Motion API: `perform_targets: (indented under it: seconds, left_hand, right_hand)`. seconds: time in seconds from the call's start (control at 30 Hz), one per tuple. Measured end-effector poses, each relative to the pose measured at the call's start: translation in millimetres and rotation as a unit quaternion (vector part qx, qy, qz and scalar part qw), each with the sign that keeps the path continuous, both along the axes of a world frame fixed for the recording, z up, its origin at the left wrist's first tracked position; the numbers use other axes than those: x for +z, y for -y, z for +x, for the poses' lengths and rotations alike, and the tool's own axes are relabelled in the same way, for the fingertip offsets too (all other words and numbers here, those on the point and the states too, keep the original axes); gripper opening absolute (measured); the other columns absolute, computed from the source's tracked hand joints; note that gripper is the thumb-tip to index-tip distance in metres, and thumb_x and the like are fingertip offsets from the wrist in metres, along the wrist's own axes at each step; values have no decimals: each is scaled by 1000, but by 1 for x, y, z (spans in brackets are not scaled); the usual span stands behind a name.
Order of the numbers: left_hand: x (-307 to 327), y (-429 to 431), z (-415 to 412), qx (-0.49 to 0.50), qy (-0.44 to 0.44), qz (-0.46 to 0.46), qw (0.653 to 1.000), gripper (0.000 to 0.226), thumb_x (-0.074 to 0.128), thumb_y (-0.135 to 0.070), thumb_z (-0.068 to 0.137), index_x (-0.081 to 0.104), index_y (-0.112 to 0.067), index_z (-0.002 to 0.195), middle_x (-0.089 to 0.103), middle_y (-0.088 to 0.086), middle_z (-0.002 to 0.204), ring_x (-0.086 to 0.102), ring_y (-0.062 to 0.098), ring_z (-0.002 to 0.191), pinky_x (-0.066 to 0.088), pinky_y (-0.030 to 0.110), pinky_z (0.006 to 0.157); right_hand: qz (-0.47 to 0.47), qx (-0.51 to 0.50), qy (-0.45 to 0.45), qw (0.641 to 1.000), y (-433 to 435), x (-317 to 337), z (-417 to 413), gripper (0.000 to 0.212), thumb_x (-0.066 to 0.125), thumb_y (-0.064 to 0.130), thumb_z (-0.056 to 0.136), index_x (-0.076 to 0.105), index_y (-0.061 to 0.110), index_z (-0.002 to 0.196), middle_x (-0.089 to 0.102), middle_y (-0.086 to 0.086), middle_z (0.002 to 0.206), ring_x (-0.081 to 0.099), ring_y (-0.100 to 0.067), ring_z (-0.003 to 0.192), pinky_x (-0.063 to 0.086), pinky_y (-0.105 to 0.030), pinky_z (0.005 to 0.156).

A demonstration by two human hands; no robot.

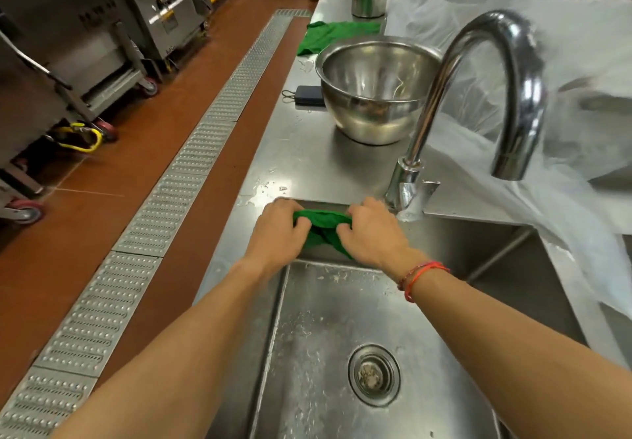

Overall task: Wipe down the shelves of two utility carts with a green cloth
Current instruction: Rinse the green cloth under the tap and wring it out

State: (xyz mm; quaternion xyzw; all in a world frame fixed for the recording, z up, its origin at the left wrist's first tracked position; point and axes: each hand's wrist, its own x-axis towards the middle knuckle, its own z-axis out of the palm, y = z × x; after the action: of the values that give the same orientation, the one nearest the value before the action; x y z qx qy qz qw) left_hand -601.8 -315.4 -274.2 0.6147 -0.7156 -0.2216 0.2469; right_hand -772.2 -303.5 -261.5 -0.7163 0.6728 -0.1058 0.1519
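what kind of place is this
Most likely a commercial kitchen. A deep stainless sink with a tall gooseneck faucet sits in a long steel counter, wheeled steel cooking equipment lines the far side, and a metal drain grate runs along the red floor.

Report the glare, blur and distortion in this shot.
Head view: glare streaks on the faucet and steel bowl; wide-angle bending curves the floor grate; the plastic sheet at right looks washed out and soft; the left hand and right hand gripping the green cloth are sharp.
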Motion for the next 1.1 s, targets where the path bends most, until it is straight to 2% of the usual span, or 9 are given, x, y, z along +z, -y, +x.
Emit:
perform_targets:
  seconds: [0.1,0.23,0.37,0.53,0.73,0.87,0.97,1.03,1.1]
  left_hand:
    - [26,-27,-5,28,-79,64,994,13,49,-19,92,61,-15,94,65,3,87,60,16,77,49,33,66]
    - [48,-62,-24,80,-226,131,962,14,55,-17,90,67,-10,87,66,2,83,60,17,76,47,33,69]
    - [59,-83,-46,109,-362,219,900,19,64,-22,91,73,-10,79,71,1,74,67,19,74,52,32,64]
    - [63,-90,-61,66,-496,312,808,24,71,-10,86,72,-2,109,74,15,105,71,31,99,58,44,87]
    - [52,-86,-79,111,-525,317,781,20,64,-4,87,69,5,104,72,23,100,68,33,89,55,39,77]
    - [44,-81,-92,116,-535,349,761,29,55,-13,92,63,1,116,67,22,101,66,29,82,53,33,61]
    - [38,-81,-98,106,-551,366,742,34,51,-16,93,62,1,121,68,24,114,67,35,100,55,44,83]
    - [35,-82,-102,100,-548,375,741,35,50,-15,94,62,3,122,67,25,117,65,38,108,53,48,91]
    - [34,-83,-107,95,-541,384,742,35,50,-15,94,62,3,121,67,26,117,64,40,111,51,51,97]
  right_hand:
    - [96,-87,199,971,-26,18,-14,28,55,34,88,51,18,66,54,-2,70,53,-23,72,37,-30,64]
    - [188,-190,443,856,-63,37,-32,28,57,34,87,65,8,89,64,-8,82,62,-24,76,48,-37,69]
    - [196,-244,519,795,-84,44,-53,21,54,30,97,66,14,104,74,-8,98,73,-27,88,60,-45,73]
    - [187,-258,539,780,-89,42,-75,22,53,30,99,64,14,109,74,-8,101,73,-26,89,61,-46,73]
    - [94,-212,385,893,-71,37,-99,17,61,35,93,69,21,99,71,-2,98,67,-23,97,53,-35,82]
    - [-21,-178,295,938,-49,42,-116,31,60,37,92,61,25,120,72,-4,87,68,-22,85,56,-38,83]
    - [-56,-115,210,969,-34,50,-121,24,55,33,96,62,23,117,56,7,51,49,-3,54,40,-18,56]
    - [-59,-89,173,979,-26,56,-118,12,54,31,97,66,27,97,46,10,39,40,-5,48,38,-24,59]
    - [-61,-80,168,981,-21,58,-115,16,55,30,97,68,23,92,59,8,51,53,-14,57,49,-32,68]
